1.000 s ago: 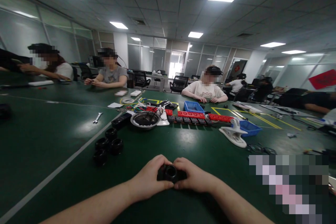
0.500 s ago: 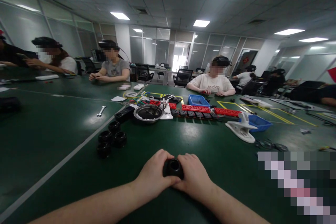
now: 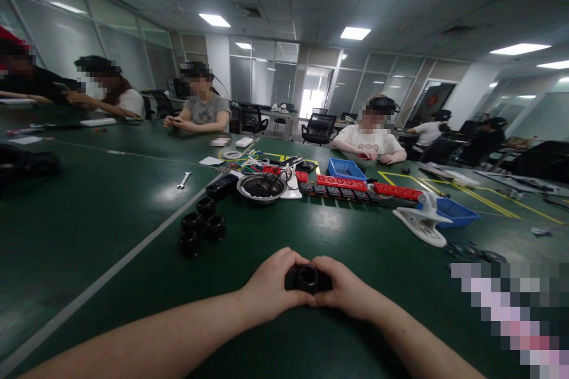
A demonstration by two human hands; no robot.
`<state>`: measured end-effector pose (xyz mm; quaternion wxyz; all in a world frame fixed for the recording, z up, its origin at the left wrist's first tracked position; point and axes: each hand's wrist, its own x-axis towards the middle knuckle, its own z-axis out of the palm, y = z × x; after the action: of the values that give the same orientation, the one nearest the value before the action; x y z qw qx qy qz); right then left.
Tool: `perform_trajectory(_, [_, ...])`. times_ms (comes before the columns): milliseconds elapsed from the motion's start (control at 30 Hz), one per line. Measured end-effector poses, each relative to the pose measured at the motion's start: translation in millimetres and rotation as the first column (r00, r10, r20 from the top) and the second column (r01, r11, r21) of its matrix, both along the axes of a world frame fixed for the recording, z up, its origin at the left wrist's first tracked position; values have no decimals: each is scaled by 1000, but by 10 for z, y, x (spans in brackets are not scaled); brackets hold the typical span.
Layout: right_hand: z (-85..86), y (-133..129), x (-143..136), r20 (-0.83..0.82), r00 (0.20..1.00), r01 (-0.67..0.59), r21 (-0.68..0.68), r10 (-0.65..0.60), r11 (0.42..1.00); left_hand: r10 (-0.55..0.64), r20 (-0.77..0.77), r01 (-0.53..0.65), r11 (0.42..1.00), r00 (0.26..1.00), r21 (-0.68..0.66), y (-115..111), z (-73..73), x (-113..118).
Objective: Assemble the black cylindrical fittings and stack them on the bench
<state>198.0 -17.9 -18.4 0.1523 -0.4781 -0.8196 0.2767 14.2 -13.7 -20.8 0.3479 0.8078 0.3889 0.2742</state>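
Observation:
Low in the middle of the view, a black hollow cylindrical part (image 3: pixel 307 278) stands on the green table with its round opening facing up. My left hand (image 3: pixel 272 281) curls around its left side, the thumb along the near edge. From the right, the fingertips and thumb of my right hand (image 3: pixel 349 287) close on the same part, with a dark gap between the palm and the part. Ahead and to the left, several similar black hollow parts (image 3: pixel 216 227) are grouped together on the table.
Beyond my hands stand a metal bowl (image 3: pixel 261 198), red strips (image 3: pixel 341 182), a blue tray (image 3: pixel 347 169) and a white clamp-shaped base (image 3: pixel 420 226). A wrench (image 3: pixel 184 180) lies left, past a grey line (image 3: pixel 128 254) on the table. Several people sit around the table.
The view has turned slightly left, so things appear further right. My right palm has drawn back from the black part, leaving a gap, while both hands stay around it.

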Motion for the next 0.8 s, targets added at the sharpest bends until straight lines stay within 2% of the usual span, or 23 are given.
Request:
perform_trajectory(100, [-61,-65,-130,172,970,136,207,-172,969,102,-13,-101,994,995,51,-23,-30,22])
perform_trajectory(167, [-70,-110,-193,269,934,139,336,-236,931,141,-16,-139,987,990,87,-33,-43,30])
perform_trajectory(233, [-59,-144,-206,300,924,109,391,-238,914,136,-16,-134,986,991,98,-38,-45,25])
perform_trajectory(300, [-41,-156,-170,261,948,77,371,-183,926,97,-16,-95,990,995,102,-39,-34,7])
perform_trajectory(400, [-14,-123,-67,142,989,8,244,-44,970,23,-15,-21,992,1000,122,-33,-7,-29])
perform_trajectory(500, [16,-49,26,31,996,-86,103,83,991,-29,0,29,989,1000,142,-14,13,-53])
perform_trajectory(567, [30,-2,56,-17,993,-119,54,120,991,-51,3,50,990,999,131,5,19,-54])
perform_trajectory(667, [17,27,45,-6,997,-83,45,83,996,-51,-8,52,995,999,80,35,11,-35])
perform_trajectory(800, [-47,-13,-57,146,983,88,150,-111,985,53,-24,-52,998,998,43,49,-17,9])
